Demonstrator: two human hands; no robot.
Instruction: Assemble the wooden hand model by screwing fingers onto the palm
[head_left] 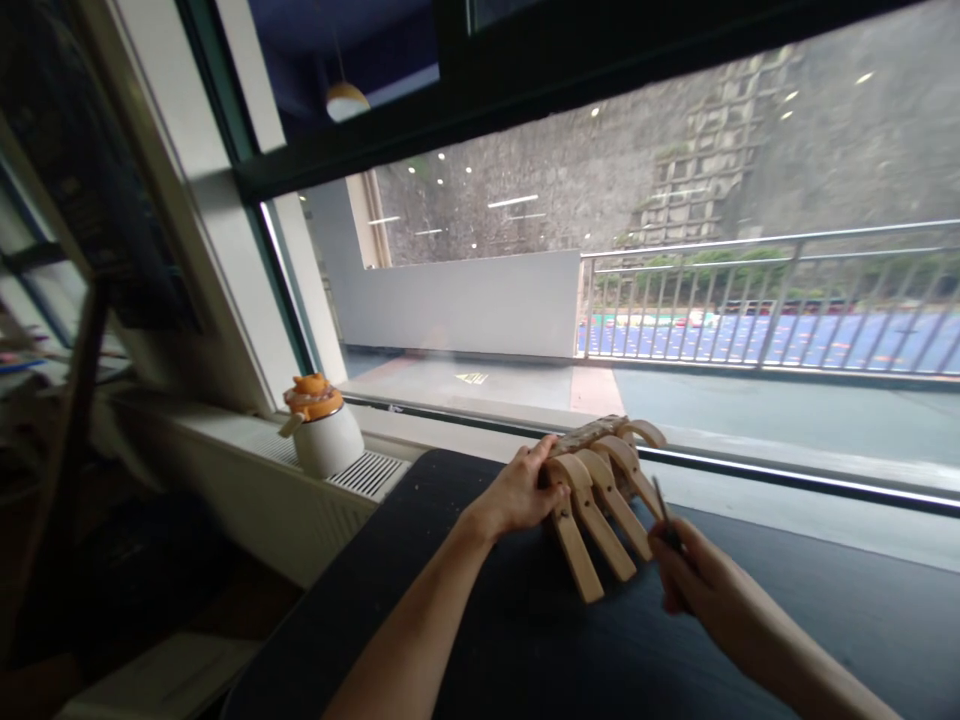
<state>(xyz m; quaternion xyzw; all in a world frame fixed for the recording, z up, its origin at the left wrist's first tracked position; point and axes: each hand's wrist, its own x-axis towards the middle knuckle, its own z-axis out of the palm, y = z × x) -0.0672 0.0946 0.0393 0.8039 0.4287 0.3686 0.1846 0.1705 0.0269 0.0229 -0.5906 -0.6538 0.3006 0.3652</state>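
Note:
A wooden rack stands near the far edge of the dark table. It has a rough bark-covered branch along its top, and several pale curved wooden strips hang from that, with small dark holes or screws in them. My left hand is closed around the rack's left end, thumb on the nearest strip. In my right hand, fingers closed, is a thin dark pointed tool; its exact kind is unclear. The tool's tip points up beside the rightmost strips. Whether it touches them I cannot tell.
The dark table reaches to the window sill. A white jug with an orange animal-shaped lid stands left on a pale ledge, beside a vent grille. Beyond the glass are a low white wall and a metal railing.

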